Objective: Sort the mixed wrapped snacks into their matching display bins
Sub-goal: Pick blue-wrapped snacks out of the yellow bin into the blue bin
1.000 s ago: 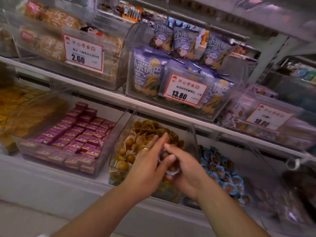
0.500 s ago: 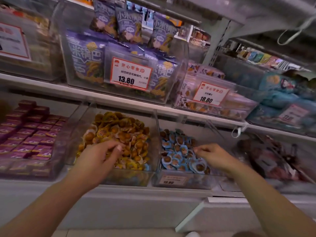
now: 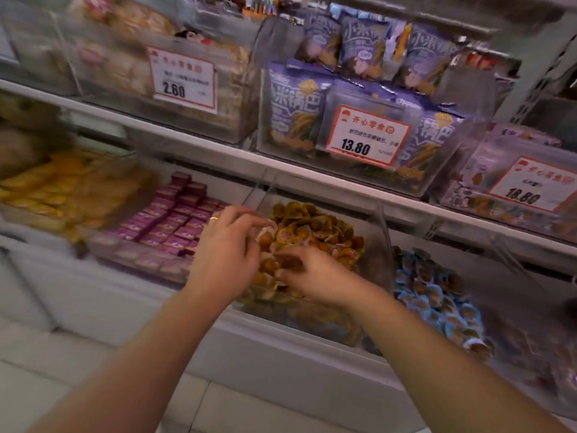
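Note:
A clear bin [image 3: 382, 232] on the lower shelf holds a pile of orange-wrapped round snacks [image 3: 318, 226]. Both my hands are in the near left part of this pile. My left hand [image 3: 228, 251], with a ring, has bent fingers that pinch a pale-wrapped snack [image 3: 268, 230] at the pile's left edge. My right hand [image 3: 315, 276] lies lower, its fingers curled down into the snacks; blur hides whether it holds one. The bin to the right holds blue-wrapped round snacks [image 3: 437, 295].
Left of the orange pile are a bin of purple boxed snacks [image 3: 175, 220] and a bin of yellow packets [image 3: 62, 185]. The shelf above carries bins of purple bags [image 3: 359, 120] with price tags 2.60, 13.80 and 18.80. A white shelf front [image 3: 281, 348] runs below the bins.
My right hand has left the blue-wrapped bin and moved left into the orange-wrapped pile beside my left hand. The view has swung back to the left.

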